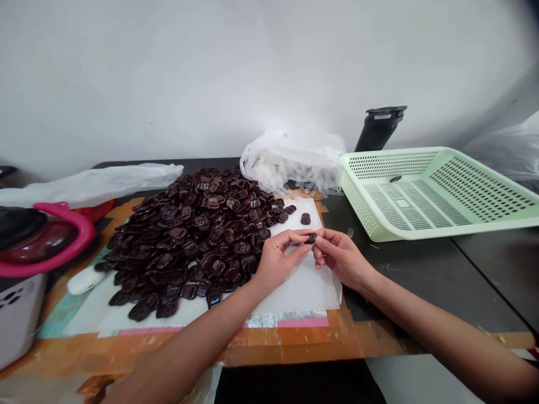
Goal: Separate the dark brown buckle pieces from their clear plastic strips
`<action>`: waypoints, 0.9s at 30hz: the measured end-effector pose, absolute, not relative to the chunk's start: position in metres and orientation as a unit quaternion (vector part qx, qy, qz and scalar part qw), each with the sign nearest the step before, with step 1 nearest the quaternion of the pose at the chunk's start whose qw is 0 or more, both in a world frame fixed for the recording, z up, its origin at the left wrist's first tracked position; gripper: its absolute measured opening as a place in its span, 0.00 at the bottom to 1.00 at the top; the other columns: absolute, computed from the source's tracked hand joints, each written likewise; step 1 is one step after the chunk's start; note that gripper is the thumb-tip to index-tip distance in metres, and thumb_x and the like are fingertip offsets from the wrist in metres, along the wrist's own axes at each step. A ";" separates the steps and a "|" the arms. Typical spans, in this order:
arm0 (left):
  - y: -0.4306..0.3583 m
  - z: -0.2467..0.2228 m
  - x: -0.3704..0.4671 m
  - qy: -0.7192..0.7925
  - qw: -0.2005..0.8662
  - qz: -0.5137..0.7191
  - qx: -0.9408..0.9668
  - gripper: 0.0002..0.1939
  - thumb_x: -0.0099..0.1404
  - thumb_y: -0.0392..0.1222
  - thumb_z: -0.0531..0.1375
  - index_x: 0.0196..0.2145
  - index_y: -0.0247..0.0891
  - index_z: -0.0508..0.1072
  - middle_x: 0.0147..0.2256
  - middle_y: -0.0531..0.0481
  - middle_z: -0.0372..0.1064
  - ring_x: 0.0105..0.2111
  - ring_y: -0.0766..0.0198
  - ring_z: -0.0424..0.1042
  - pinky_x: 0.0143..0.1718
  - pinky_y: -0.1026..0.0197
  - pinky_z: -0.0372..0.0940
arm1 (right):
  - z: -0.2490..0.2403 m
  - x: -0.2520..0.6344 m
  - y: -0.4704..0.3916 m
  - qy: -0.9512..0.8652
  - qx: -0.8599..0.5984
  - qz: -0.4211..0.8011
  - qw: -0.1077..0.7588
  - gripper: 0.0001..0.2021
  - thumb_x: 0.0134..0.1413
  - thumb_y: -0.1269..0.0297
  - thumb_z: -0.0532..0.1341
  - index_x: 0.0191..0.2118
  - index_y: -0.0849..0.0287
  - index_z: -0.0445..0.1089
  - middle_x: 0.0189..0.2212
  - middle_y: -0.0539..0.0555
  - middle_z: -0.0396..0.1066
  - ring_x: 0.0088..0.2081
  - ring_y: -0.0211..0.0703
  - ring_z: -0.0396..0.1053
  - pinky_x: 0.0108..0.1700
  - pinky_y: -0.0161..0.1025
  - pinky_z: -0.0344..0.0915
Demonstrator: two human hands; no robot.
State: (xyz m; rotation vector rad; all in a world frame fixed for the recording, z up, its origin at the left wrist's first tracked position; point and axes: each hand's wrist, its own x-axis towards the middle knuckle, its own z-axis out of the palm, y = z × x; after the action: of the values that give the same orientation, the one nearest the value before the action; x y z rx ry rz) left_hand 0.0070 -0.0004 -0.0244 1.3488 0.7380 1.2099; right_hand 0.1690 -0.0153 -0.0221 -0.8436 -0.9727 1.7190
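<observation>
Over the white sheet (pixel 290 289), my left hand (pixel 280 255) and my right hand (pixel 343 255) meet at one small dark brown plastic piece (pixel 312 238). Thumb and fingertips of each hand pinch it from opposite sides, so only part of it shows. Just beyond the hands, a similar single piece (pixel 305 219) lies flat on the sheet. To the left spreads a large heap of glossy dark brown pieces (pixel 202 230), rounded and slotted like small buckles. Its right edge comes close to my left hand.
A pale green basket (pixel 421 231) at the right has one dark piece (pixel 396 179) inside. Behind are a white plastic bag (pixel 295 154) and a black container (pixel 380 129). At left are a pink-handled pot (pixel 63 210), a white mouse (pixel 85 279) and a phone (pixel 19 320).
</observation>
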 end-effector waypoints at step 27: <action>0.004 -0.018 0.000 0.378 0.481 0.473 0.634 0.08 0.60 0.42 0.62 0.27 0.36 0.76 0.31 0.47 0.74 0.33 0.61 0.71 0.39 0.59 0.65 | -0.017 0.168 -0.024 -0.600 -0.437 0.481 0.465 0.11 0.56 0.58 0.61 0.43 0.56 0.65 0.21 0.46 0.63 0.24 0.37 0.62 0.27 0.34 0.63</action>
State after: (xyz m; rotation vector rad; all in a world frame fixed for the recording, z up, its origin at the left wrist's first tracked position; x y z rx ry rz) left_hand -0.0005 0.0036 -0.0177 1.5469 0.9209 1.1536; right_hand 0.1681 -0.0243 -0.0168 -1.0739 -1.4744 1.1814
